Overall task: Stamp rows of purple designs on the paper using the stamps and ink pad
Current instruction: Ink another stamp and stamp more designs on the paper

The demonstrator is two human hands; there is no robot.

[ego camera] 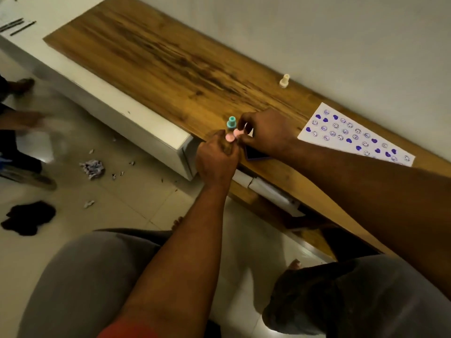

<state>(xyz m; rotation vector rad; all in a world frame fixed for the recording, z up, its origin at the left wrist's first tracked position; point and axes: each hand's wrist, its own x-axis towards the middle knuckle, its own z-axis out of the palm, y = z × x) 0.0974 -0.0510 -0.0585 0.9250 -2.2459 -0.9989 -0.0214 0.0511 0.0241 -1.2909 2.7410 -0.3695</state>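
A white paper (pixel 317 135) with rows of purple hearts and smiley faces lies on the wooden tabletop (pixel 170 62) at the right. Both hands meet at the table's front edge over a small pink stamp (pixel 233 135). My left hand (pixel 216 159) grips it from below and my right hand (pixel 266 132) pinches its top. A teal stamp (pixel 231 123) stands upright just behind them. The dark ink pad (pixel 255 153) lies under my right wrist, mostly hidden. A cream stamp (pixel 284 81) stands near the wall.
The table runs along a white wall (pixel 317 32). Crumpled paper (pixel 92 168), scraps and a dark cloth (pixel 28 217) lie on the tiled floor at the left. Another person's legs and feet (pixel 22 142) are at the far left. My grey-clad knees fill the bottom.
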